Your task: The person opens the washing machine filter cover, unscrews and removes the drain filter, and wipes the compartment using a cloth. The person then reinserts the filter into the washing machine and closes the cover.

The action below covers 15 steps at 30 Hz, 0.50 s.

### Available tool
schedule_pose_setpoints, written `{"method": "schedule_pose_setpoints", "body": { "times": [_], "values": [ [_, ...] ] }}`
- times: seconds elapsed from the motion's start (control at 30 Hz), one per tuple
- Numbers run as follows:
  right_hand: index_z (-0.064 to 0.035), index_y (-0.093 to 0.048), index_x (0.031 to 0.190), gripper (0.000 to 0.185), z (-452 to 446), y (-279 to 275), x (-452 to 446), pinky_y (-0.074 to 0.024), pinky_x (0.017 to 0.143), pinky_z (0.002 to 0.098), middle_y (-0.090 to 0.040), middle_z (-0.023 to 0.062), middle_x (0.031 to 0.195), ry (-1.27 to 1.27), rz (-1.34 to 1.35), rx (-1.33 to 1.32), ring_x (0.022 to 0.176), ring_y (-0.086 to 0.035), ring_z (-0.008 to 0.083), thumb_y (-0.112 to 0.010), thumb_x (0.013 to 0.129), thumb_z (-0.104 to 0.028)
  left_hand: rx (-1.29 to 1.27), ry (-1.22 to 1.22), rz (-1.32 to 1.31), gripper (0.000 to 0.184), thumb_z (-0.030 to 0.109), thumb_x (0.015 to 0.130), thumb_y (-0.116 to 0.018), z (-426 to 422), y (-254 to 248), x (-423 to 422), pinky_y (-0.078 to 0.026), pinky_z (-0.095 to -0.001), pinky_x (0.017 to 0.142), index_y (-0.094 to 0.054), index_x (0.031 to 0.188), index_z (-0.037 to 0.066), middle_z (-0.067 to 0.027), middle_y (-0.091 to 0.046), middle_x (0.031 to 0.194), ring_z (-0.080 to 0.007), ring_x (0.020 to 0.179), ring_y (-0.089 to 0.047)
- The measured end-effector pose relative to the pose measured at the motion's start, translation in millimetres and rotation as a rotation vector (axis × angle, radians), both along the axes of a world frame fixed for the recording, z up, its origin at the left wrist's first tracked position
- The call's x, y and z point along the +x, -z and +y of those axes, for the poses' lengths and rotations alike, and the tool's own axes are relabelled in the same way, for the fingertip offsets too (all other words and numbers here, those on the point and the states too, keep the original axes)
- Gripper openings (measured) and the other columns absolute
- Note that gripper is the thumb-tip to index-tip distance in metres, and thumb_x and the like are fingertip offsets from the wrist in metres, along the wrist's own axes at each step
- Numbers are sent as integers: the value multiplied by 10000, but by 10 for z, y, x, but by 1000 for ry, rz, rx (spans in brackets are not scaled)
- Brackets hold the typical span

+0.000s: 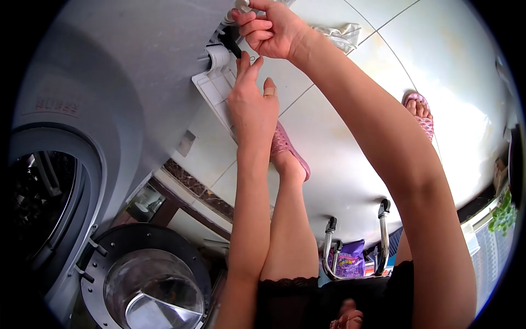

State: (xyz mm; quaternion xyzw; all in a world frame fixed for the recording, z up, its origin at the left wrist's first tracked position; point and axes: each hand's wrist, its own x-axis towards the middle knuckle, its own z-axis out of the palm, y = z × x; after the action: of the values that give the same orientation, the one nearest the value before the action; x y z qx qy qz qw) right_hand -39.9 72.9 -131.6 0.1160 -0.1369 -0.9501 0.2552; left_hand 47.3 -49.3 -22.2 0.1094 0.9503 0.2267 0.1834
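Observation:
My right hand [274, 30] is at the top, by the lower front of a grey washing machine [123, 66]. Its fingers are curled, with thumb and fingertips closed on a small white knob [241, 5] at the machine's opening. Below it, my left hand [253, 107] has its fingers stretched out and its thumb apart, with a bandage on the thumb. Its fingertips are at the end of a short black hose [230, 44] that sticks out of the opening. Beside that lies a white flap panel [211, 90], hanging off the machine's edge.
The washer's round glass door [153, 290] stands open at lower left. A crumpled whitish cloth [342, 37] lies on the tiled floor [350, 142]. Chrome stool legs [383, 236] and a purple packet [349, 260] are near my lap. Pink slippers [290, 151] are on my feet.

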Motion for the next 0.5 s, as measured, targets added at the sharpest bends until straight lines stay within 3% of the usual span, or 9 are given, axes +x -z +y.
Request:
{"method": "schedule_pose_setpoints", "body": {
  "times": [0.03,0.07,0.17,0.27,0.5],
  "values": [
    [-97,-532,823,382,-45,75,-33,-169,341,180,-451,-41,607,40,26,-166,409,-276,26,-405,1044,-381,-1,0,-4,400,-16,855,-602,-1,4,0,-431,-421,1078,-595,1254,-23,-215,-467,1459,-358,1373,-427],
    [-84,-534,829,355,-71,152,-45,-200,345,191,-461,-38,605,66,30,-83,407,-303,34,-437,1032,-360,-2,-1,-8,396,-17,854,-603,-3,9,1,-429,-422,1080,-598,1250,-24,-216,-467,1459,-358,1375,-424],
    [-48,-540,849,288,-110,263,-74,-295,357,223,-493,-28,599,140,43,169,399,-385,58,-535,996,-295,-28,4,57,419,58,869,-637,-49,58,0,-457,-371,1026,-622,1288,69,-106,-497,1471,-300,1277,-552],
    [18,-582,988,205,-31,-401,118,-477,512,327,-600,73,723,231,-46,1713,535,-583,213,-588,938,-180,-20,16,60,418,54,868,-633,-61,80,-9,-456,-374,1028,-623,1286,65,-119,-489,1476,-305,1276,-553],
    [-75,-675,1131,443,119,-383,492,-484,524,371,-654,58,648,7,86,2068,570,-596,159,-422,1044,-429,-8,-11,32,411,58,868,-634,-46,28,-5,-449,-376,1031,-630,1279,65,-115,-476,1490,-306,1280,-550]
  ]
}}
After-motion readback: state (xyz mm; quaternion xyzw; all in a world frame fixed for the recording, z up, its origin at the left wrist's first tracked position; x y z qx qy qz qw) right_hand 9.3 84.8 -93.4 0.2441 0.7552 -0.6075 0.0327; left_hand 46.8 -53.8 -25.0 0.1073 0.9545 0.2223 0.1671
